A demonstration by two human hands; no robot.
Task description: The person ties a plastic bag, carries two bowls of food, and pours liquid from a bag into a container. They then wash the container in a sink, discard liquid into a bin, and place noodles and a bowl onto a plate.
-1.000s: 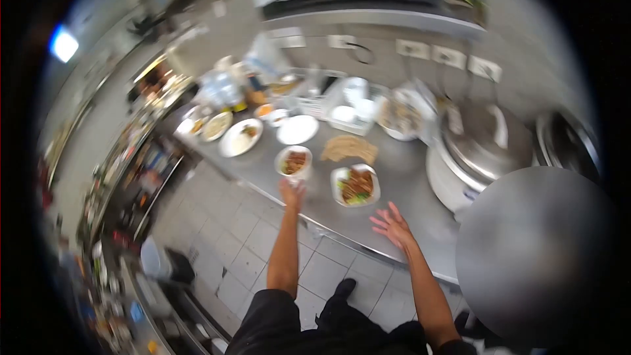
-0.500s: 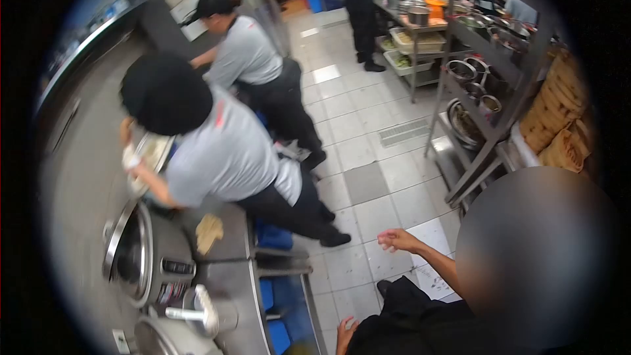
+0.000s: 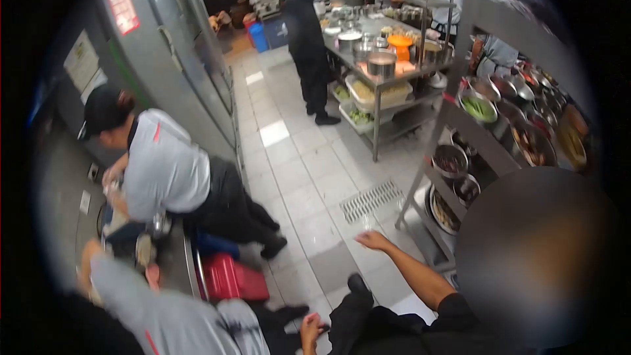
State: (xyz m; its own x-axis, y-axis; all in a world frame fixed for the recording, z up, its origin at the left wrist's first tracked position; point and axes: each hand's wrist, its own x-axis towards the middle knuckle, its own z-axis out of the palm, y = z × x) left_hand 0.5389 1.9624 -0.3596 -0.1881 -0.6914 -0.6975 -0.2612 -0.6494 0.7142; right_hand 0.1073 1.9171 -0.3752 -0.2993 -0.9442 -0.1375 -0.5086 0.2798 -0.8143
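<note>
My right hand [image 3: 373,240] hangs in front of my body over the tiled floor [image 3: 299,187], with nothing visible in it and its fingers loosely apart. Below and left of it, my left hand [image 3: 311,330] is low at my side, its fingers loosely bent and no object showing in them. Neither hand touches anything that I can see. Closest to the left hand is a co-worker in a grey shirt [image 3: 190,319]. The metal rack [image 3: 417,187] stands to the right of my right hand.
Another grey-shirted co-worker [image 3: 171,164] bends over the left counter, above a red bin [image 3: 233,277]. A person in black [image 3: 305,46] stands at the steel table [image 3: 378,79] with pots. A floor drain grate [image 3: 371,202] lies ahead. Bowls of food [image 3: 478,108] fill the right shelf.
My view has moved forward along the aisle. The nearer grey-shirted co-worker is now at the lower left, and the rice cooker has left view. The person in black shows more fully, arms raised.
</note>
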